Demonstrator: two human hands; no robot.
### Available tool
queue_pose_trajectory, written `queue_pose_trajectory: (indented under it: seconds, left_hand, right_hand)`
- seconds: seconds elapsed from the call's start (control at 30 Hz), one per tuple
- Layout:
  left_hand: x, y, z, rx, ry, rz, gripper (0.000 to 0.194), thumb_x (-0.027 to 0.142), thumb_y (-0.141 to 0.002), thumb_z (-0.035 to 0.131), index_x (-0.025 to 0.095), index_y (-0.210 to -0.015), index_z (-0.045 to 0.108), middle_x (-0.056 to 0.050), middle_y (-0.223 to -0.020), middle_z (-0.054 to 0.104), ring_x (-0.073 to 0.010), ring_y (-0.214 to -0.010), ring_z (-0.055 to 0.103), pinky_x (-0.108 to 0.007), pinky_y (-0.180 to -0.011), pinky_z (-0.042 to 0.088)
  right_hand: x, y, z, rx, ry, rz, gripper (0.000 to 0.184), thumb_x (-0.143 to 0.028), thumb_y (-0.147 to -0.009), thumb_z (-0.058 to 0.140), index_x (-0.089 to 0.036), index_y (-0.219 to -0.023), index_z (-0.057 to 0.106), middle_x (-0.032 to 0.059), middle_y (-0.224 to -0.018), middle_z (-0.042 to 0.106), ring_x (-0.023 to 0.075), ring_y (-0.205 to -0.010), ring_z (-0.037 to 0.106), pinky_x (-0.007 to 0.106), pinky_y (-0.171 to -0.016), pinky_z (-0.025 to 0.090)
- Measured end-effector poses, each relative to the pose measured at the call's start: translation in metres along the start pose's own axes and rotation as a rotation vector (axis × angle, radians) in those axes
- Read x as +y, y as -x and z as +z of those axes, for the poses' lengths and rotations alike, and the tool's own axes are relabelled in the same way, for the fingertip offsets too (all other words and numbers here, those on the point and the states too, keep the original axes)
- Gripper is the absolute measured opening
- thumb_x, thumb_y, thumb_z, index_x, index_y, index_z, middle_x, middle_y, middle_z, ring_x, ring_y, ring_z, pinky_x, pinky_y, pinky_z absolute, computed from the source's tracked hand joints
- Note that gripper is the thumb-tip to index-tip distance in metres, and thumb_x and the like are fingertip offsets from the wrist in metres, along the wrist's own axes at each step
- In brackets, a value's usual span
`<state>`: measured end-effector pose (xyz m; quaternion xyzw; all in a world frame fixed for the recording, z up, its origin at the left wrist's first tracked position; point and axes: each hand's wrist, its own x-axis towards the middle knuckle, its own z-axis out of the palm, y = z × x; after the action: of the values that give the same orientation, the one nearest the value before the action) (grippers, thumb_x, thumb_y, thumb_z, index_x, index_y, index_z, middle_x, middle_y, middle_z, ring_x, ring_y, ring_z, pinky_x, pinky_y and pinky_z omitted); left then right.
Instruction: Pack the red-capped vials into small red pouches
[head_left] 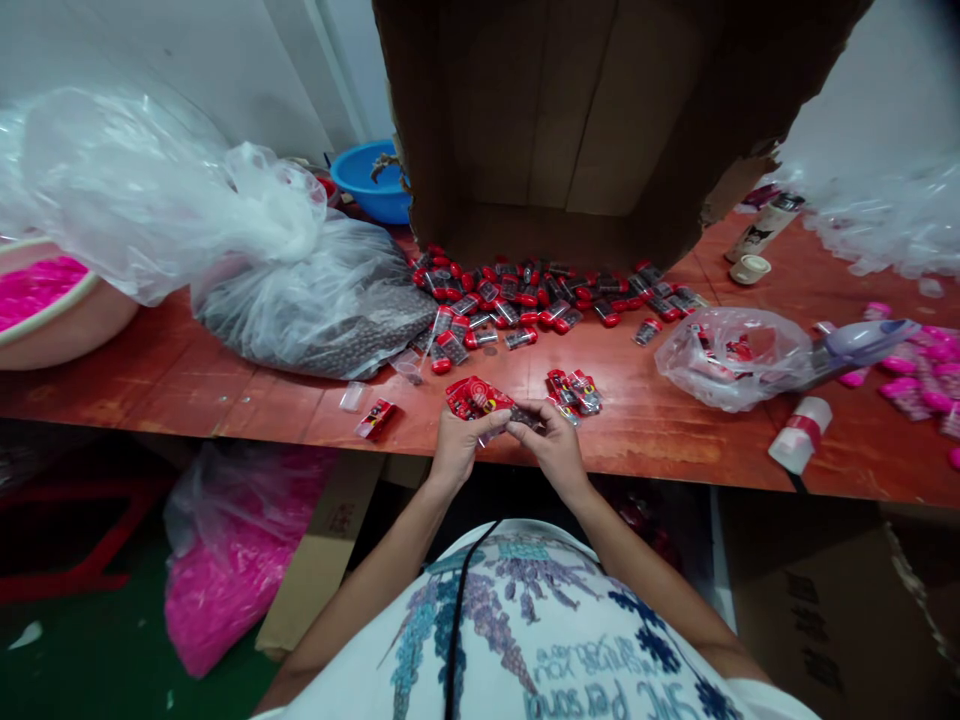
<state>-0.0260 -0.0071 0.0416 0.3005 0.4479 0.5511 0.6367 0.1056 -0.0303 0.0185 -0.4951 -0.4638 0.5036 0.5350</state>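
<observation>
Close to the table's front edge, my left hand (459, 440) is closed on a red printed wrapper (478, 396). My right hand (551, 440) meets it from the other side, its fingers pinched round a small dark-filled tube (523, 417) at the wrapper's end; the fingers partly hide it. Just right of my hands lies a small group of red printed packets (574, 392). One more red packet (376, 418) lies to the left, beside a clear plastic piece (352, 396). Beyond my hands spreads a heap of red-capped clear tubes with dark contents (517, 290).
A torn cardboard box (570, 110) stands behind the heap. Left of it sits a clear bag of dark beads (322, 300). On the right are an open plastic bag (731, 355), a white roll with a red band (801, 435), a bottle (765, 228) and pink tubes (919, 375).
</observation>
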Motion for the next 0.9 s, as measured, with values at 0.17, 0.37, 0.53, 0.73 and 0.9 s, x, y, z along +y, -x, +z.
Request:
queue_pose_trajectory:
  seconds: [0.17,0.37,0.53,0.73,0.9]
  left_hand:
    - [-0.006,0.000,0.000,0.029,-0.026,-0.038,0.032,0.018,-0.049,0.085,0.013,-0.077,0.069,-0.002,-0.073,0.070,-0.0150,-0.063,0.064,-0.026,-0.062,0.054]
    - [-0.001,0.002,-0.002,0.025,0.025,-0.084,0.031,0.021,-0.053,0.084,0.013,-0.078,0.069,-0.003,-0.076,0.072,-0.0175,-0.068,0.067,-0.033,-0.070,0.055]
    - [0.004,-0.002,-0.002,-0.040,-0.088,-0.135,0.033,0.018,-0.049,0.086,0.011,-0.077,0.070,-0.005,-0.073,0.071,-0.0181,-0.066,0.066,-0.031,-0.067,0.055]
    - [0.000,-0.001,0.003,0.004,-0.087,-0.134,0.029,0.018,-0.051,0.084,0.013,-0.074,0.069,-0.003,-0.072,0.071,-0.0171,-0.065,0.065,-0.029,-0.065,0.054]
    - [-0.007,0.002,0.006,-0.160,-0.124,-0.221,0.029,0.014,-0.050,0.083,0.012,-0.076,0.071,-0.006,-0.074,0.072,-0.0191,-0.065,0.066,-0.030,-0.065,0.054]
  right_hand:
    - [0.009,-0.001,-0.003,0.042,0.102,-0.069,0.034,-0.032,-0.074,0.071,-0.022,-0.107,0.065,0.0032,-0.095,0.065,0.0176,-0.085,0.061,0.031,-0.077,0.050]
    - [0.009,-0.004,-0.017,-0.184,0.155,-0.085,0.056,-0.026,-0.076,0.068,-0.029,-0.129,0.051,0.0041,-0.113,0.058,0.0174,-0.094,0.060,0.031,-0.081,0.051]
    - [0.005,0.000,-0.022,-0.246,0.257,-0.172,0.053,-0.022,-0.081,0.064,-0.033,-0.131,0.051,0.0039,-0.116,0.052,0.0182,-0.109,0.053,0.034,-0.095,0.045]
    - [-0.002,-0.001,-0.032,-0.290,0.306,-0.181,0.052,-0.021,-0.079,0.066,-0.032,-0.128,0.055,0.0050,-0.118,0.049,0.0203,-0.115,0.050,0.035,-0.098,0.042]
    - [0.000,-0.003,-0.033,-0.223,0.250,-0.096,0.055,-0.025,-0.077,0.068,-0.031,-0.130,0.053,0.0062,-0.121,0.050,0.0169,-0.092,0.058,0.030,-0.079,0.051]
